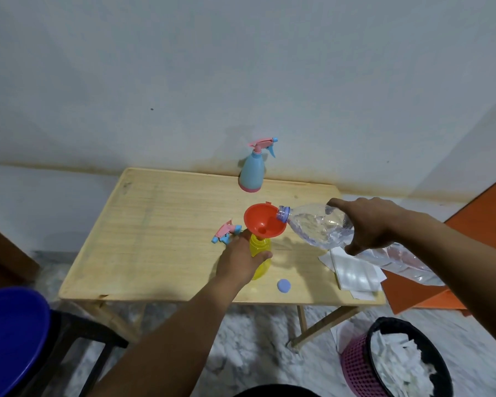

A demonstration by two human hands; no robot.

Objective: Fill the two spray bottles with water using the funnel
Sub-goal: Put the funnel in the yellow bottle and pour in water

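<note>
A yellow spray bottle (260,257) stands uncapped on the wooden table (161,224), with a red funnel (262,223) seated in its neck. My left hand (239,260) grips the yellow bottle around its body. My right hand (370,224) holds a large clear water bottle (318,224) tipped almost level, its open mouth over the funnel's rim. The yellow bottle's pink and blue spray head (226,231) lies on the table just left of the funnel. A blue spray bottle (253,173) with its pink head on stands at the table's far edge.
The water bottle's blue cap (284,285) lies near the table's front edge. White papers (355,275) lie at the table's right end. On the floor are a pink bin with a black liner (395,365) at right and a blue basin (12,333) at left.
</note>
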